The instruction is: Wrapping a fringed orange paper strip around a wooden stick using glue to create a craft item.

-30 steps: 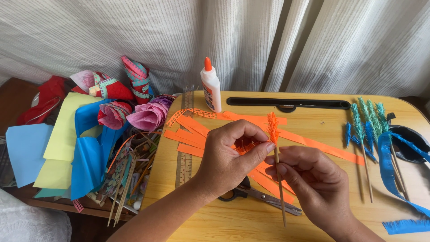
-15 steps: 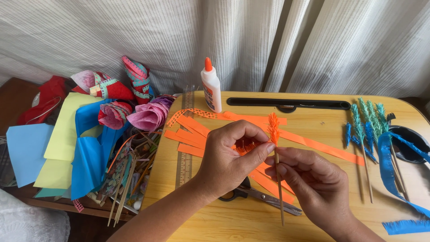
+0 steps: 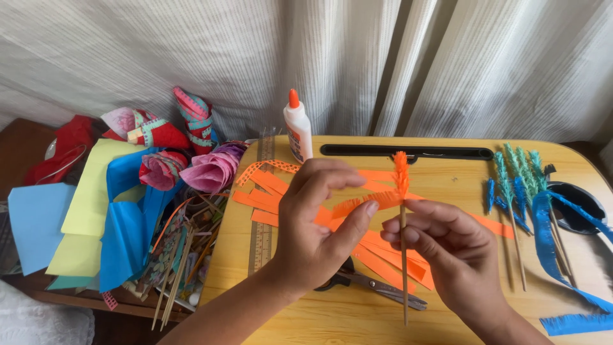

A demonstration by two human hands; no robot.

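Wooden table (image 3: 447, 319) up top, orange strips (image 3: 268, 191) scattered on it. Left hand (image 3: 316, 230) pinches a fringed orange strip (image 3: 361, 204); right hand (image 3: 456, 255) grips the stick (image 3: 403, 268) upright above the scissors (image 3: 377, 286).

A thin bare-wood skewer (image 3: 404, 255) carries a matt orange paper strip (image 3: 364, 203) cut into a soft, feathery fringe, above a smooth, lightly glossy pale wooden table (image 3: 447, 322). On it stand a shiny white plastic glue bottle (image 3: 298, 131) with an orange cap, scissors (image 3: 377, 286) with dull grey metal blades and dark plastic handles, a clear plastic ruler (image 3: 262, 211), and blue and teal fringed paper sticks (image 3: 517, 179). Flat matt coloured paper sheets (image 3: 83, 217) lie to one side, and ribbed, woven off-white cloth curtains (image 3: 319, 57) hang behind.
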